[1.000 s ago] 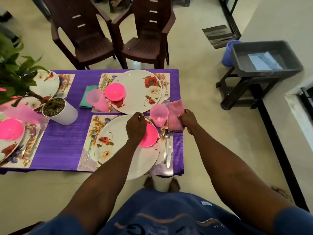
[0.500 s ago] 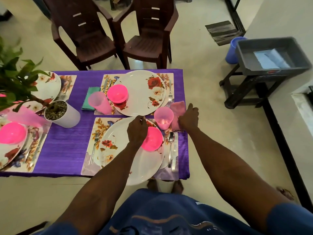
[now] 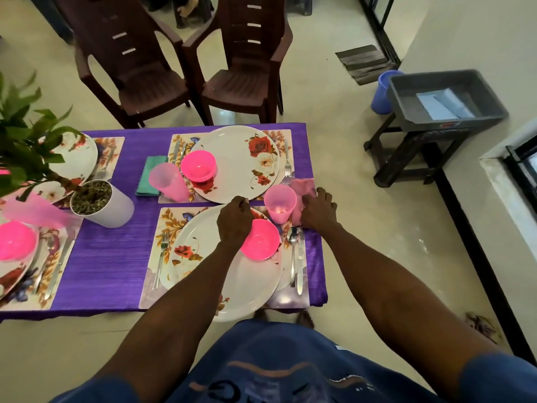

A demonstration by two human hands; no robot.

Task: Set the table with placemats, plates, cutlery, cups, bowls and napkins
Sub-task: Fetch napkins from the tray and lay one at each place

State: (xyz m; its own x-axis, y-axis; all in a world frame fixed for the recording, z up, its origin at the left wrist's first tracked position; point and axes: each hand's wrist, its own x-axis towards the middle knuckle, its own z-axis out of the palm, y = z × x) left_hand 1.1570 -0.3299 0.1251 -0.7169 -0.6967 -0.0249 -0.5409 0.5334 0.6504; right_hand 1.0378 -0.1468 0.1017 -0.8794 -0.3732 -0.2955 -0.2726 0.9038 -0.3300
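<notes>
The setting at lower centre of the frame looks all but finished, in my judgement: its placemat [image 3: 170, 225] carries a floral plate [image 3: 203, 257] with a pink bowl [image 3: 260, 239] on it, a fork [image 3: 161, 257] to the left, and a spoon [image 3: 293, 248] and knife [image 3: 300, 266] to the right; a pink cup [image 3: 280, 203] stands just above the spoon; the pink napkin [image 3: 303, 189] lies at the worktop's [image 3: 116, 251] right edge, beside the cup; the right hand [image 3: 318, 209] rests on it with fingers spread and fairly straight, pressing it flat; the left hand [image 3: 235, 218] hangs curled over the bowl's far rim, though whether it actually grips the rim I cannot tell; the setting above it has plate, bowl, cup, cutlery and a green napkin [image 3: 149, 177] in place; two more settings at the left edge are partly cut off, so their completeness is uncertain; what seems left is settling this last napkin and bowl.
</notes>
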